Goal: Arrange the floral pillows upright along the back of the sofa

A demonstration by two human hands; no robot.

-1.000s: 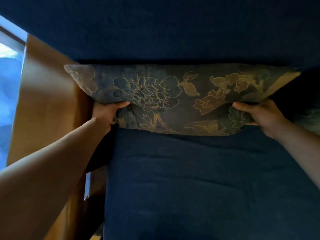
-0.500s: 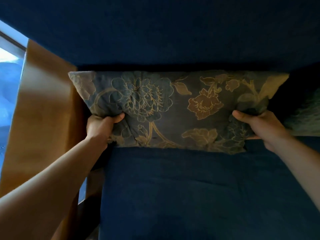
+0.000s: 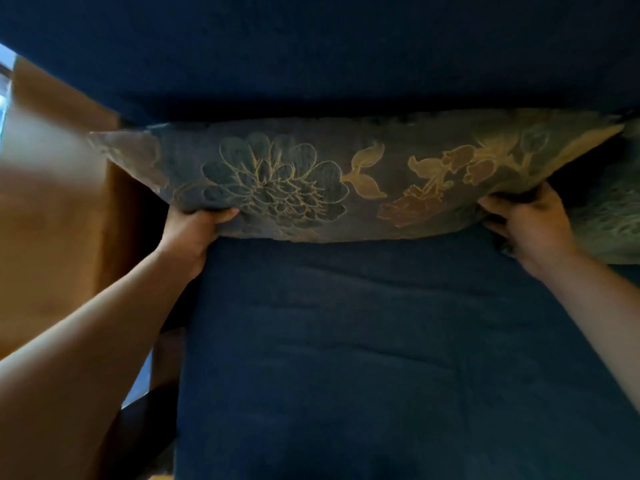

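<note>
Navy sofa (image 3: 346, 358): seat bare in front, backrest dark behind. Floral pillow (image 3: 311, 181) held long side across, at junction of seat and backrest, pressed back so it is propped upright. Second floral pillow (image 3: 613, 216) glimpsed at right edge. Left hand (image 3: 188, 233) and right hand (image 3: 533, 223) closed on lower corners, thumbs on front face, fingers tucked beneath; grip kept wide, likely for level seating

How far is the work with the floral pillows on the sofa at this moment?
Done: nothing clearly; a second floral pillow lies at the right edge, its pose unclear. In hand: the left hand and right hand grip the lower corners of the floral pillow, held against the blue sofa back above the seat cushion. Left: release it standing upright, then check the second pillow.
</note>
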